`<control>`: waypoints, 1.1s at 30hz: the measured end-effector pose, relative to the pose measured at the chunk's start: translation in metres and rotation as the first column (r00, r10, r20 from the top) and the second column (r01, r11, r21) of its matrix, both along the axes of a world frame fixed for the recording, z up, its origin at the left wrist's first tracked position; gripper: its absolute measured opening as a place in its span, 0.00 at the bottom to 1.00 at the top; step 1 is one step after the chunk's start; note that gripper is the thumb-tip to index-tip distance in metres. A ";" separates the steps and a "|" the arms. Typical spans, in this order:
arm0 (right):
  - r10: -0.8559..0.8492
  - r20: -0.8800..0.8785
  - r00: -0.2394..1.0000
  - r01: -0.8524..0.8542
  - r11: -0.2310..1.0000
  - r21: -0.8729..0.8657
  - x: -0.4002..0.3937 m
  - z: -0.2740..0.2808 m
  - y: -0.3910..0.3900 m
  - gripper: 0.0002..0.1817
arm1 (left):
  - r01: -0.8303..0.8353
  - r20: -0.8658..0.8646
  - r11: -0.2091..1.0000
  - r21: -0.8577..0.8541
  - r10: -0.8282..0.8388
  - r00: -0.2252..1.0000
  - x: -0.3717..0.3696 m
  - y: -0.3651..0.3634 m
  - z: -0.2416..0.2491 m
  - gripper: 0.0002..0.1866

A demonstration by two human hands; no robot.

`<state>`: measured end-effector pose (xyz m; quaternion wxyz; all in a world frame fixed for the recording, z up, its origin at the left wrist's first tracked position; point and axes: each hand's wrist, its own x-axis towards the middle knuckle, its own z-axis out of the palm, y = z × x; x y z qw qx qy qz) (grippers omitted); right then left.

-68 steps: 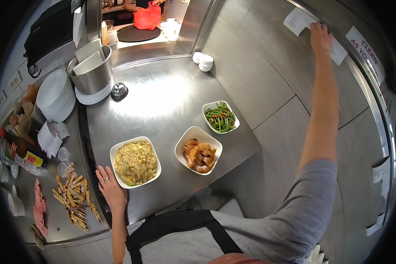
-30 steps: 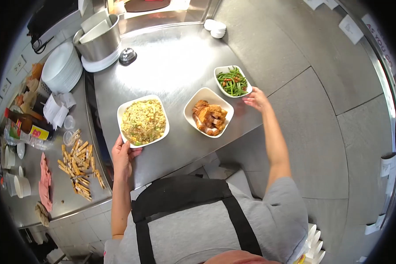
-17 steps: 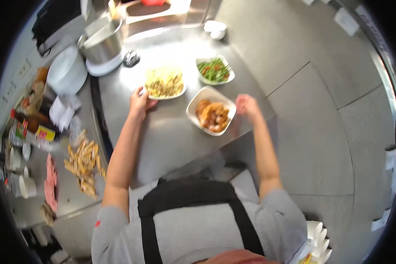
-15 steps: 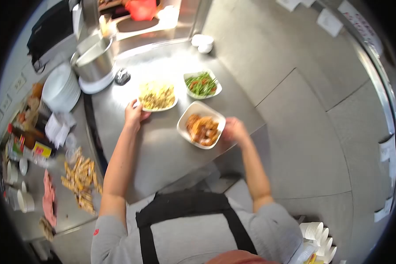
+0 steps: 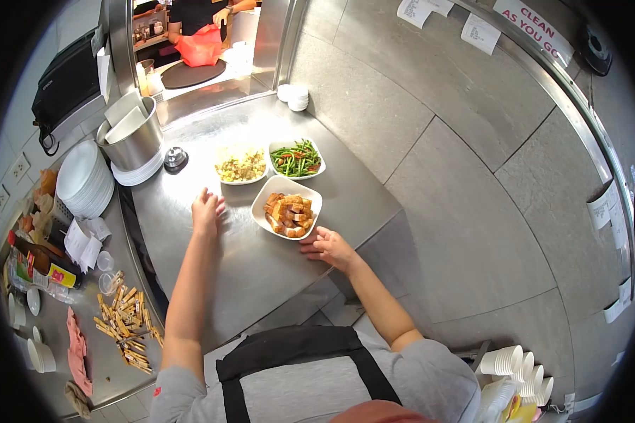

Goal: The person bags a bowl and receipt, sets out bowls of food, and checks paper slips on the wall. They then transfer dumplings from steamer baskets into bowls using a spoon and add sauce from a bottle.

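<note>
A white square bowl of golden-brown chopped pieces stands on the steel counter. At its lower right rim is my right hand, fingers apart, nothing in its grasp. Behind that bowl sit a bowl of green beans with red strips and a bowl of yellow fried rice. My left hand hovers left of the chopped pieces and below the rice bowl, its fingers loosely spread and free of any dish.
A call bell and a steel pot stand at the left rear beside stacked white plates. Many clothespins lie on the left side counter. Small white bowls sit at the back edge. Through the window another person handles a red bag.
My left hand has come away from the rice bowl. The bowl of chopped pieces now sits close to the other two, and my right hand has loosened from its side. The camera view has shifted.
</note>
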<state>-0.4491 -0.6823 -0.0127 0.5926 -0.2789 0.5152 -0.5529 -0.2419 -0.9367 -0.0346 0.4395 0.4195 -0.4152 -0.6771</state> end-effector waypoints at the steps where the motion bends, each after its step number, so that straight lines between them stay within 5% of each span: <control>1: 0.049 -0.108 0.993 -0.039 0.995 0.096 -0.012 -0.006 -0.003 0.21 | -0.025 0.064 0.999 -0.032 0.027 0.998 0.008 0.016 0.002 0.26; 3: -0.078 -0.350 0.934 0.118 0.988 0.095 -0.043 0.008 -0.009 0.18 | -0.068 0.188 0.993 -0.097 0.085 0.979 0.024 0.048 0.002 0.25; 5: -0.237 -0.563 0.792 0.232 0.969 -0.081 -0.101 0.051 -0.019 0.16 | -0.038 0.323 0.909 -0.415 0.186 0.928 0.038 0.064 -0.022 0.23; 6: -0.391 -0.694 0.605 0.327 0.916 -0.231 -0.126 0.084 -0.020 0.14 | -0.001 0.374 0.830 -0.558 0.252 0.893 0.044 0.069 -0.030 0.22; 7: -0.429 -0.890 0.153 0.440 0.836 -0.328 -0.148 0.123 -0.025 0.13 | 0.037 0.378 0.806 -0.590 0.236 0.895 0.048 0.075 -0.029 0.22; 9: -0.432 -0.855 -0.286 0.543 0.662 -0.516 -0.165 0.215 -0.025 0.16 | 0.112 0.388 0.751 -0.650 0.202 0.899 0.053 0.088 -0.019 0.21; 10: -0.485 -0.751 -0.448 0.450 0.604 -0.658 -0.212 0.240 -0.029 0.15 | 0.127 0.405 0.735 -0.666 0.214 0.889 0.052 0.090 -0.018 0.20; 11: -0.251 -0.859 -0.445 0.605 0.623 -0.496 -0.209 0.294 -0.027 0.13 | 0.141 0.420 0.718 -0.682 0.227 0.878 0.051 0.091 -0.017 0.19; 12: -0.327 -0.416 -0.848 0.193 0.540 -0.819 -0.258 0.302 -0.029 0.13 | 0.153 0.434 0.700 -0.698 0.243 0.867 0.050 0.092 -0.015 0.18; 14: -0.253 -0.190 -0.949 0.028 0.530 -0.848 -0.254 0.353 -0.026 0.16 | 0.166 0.458 0.730 -0.663 0.219 0.862 0.048 0.095 -0.009 0.18; 16: -0.024 -0.116 -0.993 0.079 0.602 -0.795 -0.259 0.382 -0.024 0.22 | 0.214 0.521 0.686 -0.695 0.275 0.808 0.047 0.096 -0.010 0.18; 18: 0.112 -0.067 -0.991 0.124 0.646 -0.753 -0.256 0.399 -0.026 0.23 | 0.312 0.591 0.565 -0.764 0.418 0.690 0.045 0.097 -0.014 0.18; 25: 0.299 -0.023 -0.954 0.236 0.703 -0.671 -0.272 0.415 -0.026 0.24 | 0.458 0.740 0.592 -0.663 0.428 0.519 0.039 0.098 -0.014 0.20; 28: 0.312 0.052 -0.949 0.182 0.673 -0.717 -0.262 0.411 -0.034 0.22 | 0.460 0.744 0.596 -0.658 0.425 0.515 0.039 0.100 -0.012 0.20; 33: -0.147 -0.262 -0.954 0.091 0.688 -0.720 -0.272 0.383 -0.094 0.17 | 0.480 0.758 0.593 -0.647 0.428 0.492 0.037 0.100 -0.013 0.20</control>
